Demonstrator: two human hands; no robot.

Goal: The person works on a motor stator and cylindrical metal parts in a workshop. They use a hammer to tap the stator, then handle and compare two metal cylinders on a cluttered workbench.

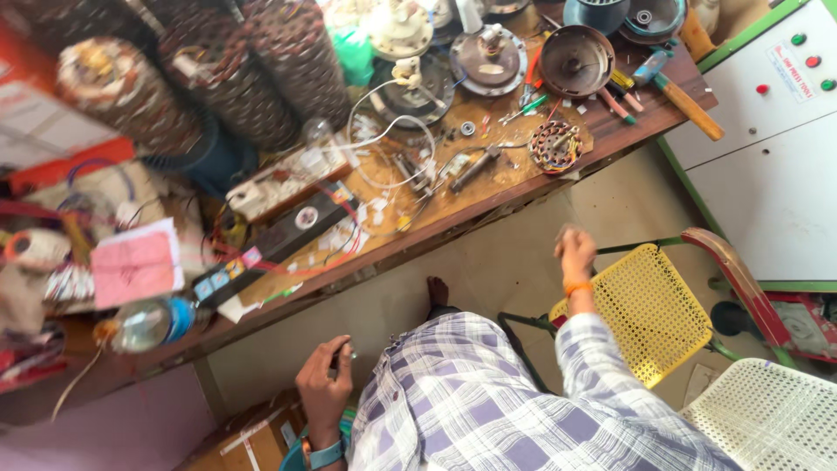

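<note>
My left hand [324, 388] is low at the left, below the front edge of the wooden workbench [488, 205]. Its fingers are closed on a small dark object [342, 356] that I cannot identify. A teal band sits on that wrist. My right hand [575, 255] is raised at the right, over the floor beside a yellow perforated chair [654, 310]. It is blurred and its fingers are curled into a fist; nothing shows clearly in it. An orange thread circles that wrist. My checked shirt [488, 401] fills the bottom middle.
On the bench lie a copper-wound stator [555, 146], round fan motor housings [575, 59], a hammer [684, 94], screwdrivers, a white wire loop [388, 139], a black box [296, 228], a bottle [148, 323] and pink paper [135, 262]. A white cabinet with coloured buttons [776, 148] and a white chair [772, 419] stand at the right.
</note>
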